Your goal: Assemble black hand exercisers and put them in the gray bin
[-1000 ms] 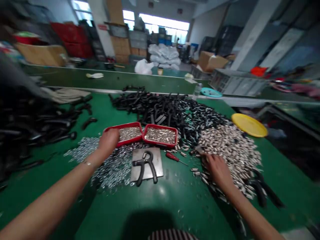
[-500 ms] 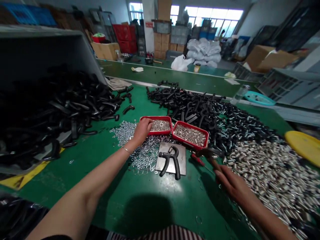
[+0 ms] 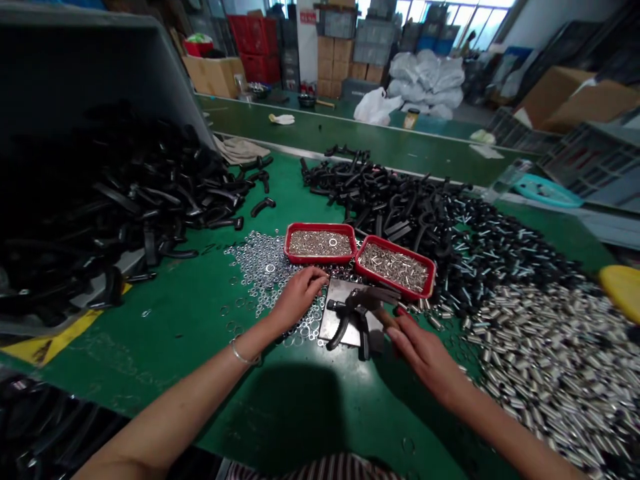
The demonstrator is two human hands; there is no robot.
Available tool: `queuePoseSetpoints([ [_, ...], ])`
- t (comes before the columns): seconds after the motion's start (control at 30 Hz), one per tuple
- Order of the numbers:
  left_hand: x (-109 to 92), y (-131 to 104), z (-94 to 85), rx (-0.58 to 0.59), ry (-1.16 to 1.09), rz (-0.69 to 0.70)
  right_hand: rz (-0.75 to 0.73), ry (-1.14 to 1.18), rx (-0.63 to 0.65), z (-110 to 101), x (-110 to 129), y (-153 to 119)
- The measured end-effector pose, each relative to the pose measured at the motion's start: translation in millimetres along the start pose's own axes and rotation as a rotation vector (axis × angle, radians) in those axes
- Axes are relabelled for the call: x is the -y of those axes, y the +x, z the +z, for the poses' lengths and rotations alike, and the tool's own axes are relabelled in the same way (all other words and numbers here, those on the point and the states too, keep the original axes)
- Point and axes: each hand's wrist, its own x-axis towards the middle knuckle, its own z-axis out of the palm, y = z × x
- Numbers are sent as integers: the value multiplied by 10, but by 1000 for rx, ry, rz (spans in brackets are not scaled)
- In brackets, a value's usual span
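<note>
My right hand [image 3: 417,350] is wrapped round the wooden handle of a hammer [image 3: 384,317], whose dark head is over a black hand grip [image 3: 341,331]. That grip lies on a square metal plate [image 3: 330,323]. At the plate's upper left corner, my left hand [image 3: 301,293] has its fingertips pinched together; what is between them is too small to name. Behind the hands stand two red trays, one with tiny metal parts [image 3: 320,263] and one with small pins [image 3: 395,285]. Loose metal rings [image 3: 257,267] spread left of the plate.
Black handles [image 3: 190,193] spill from a grey bin [image 3: 175,87] at the left. More black parts [image 3: 380,193] are heaped behind the trays. Silver cylinders [image 3: 560,373] are piled at the right, near a yellow lid [image 3: 623,290]. A person is in the far background.
My left hand has left the tray of tiny parts and come down to the plate. My right hand has brought the hammer left, over the black hand grip. The camera view has shifted slightly.
</note>
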Motion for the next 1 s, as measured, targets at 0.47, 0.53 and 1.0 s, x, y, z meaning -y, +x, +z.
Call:
queuePoseSetpoints([
  [0.47,-197,253,425,242,269,105,351,911,-199,201,-242,-185],
  [0.53,-184,298,469,267,298,109,366,1014,-249,278,-293,-249],
  [1.0,-196,385,594,359,586,226,336,1129,-226,400,-385,-259],
])
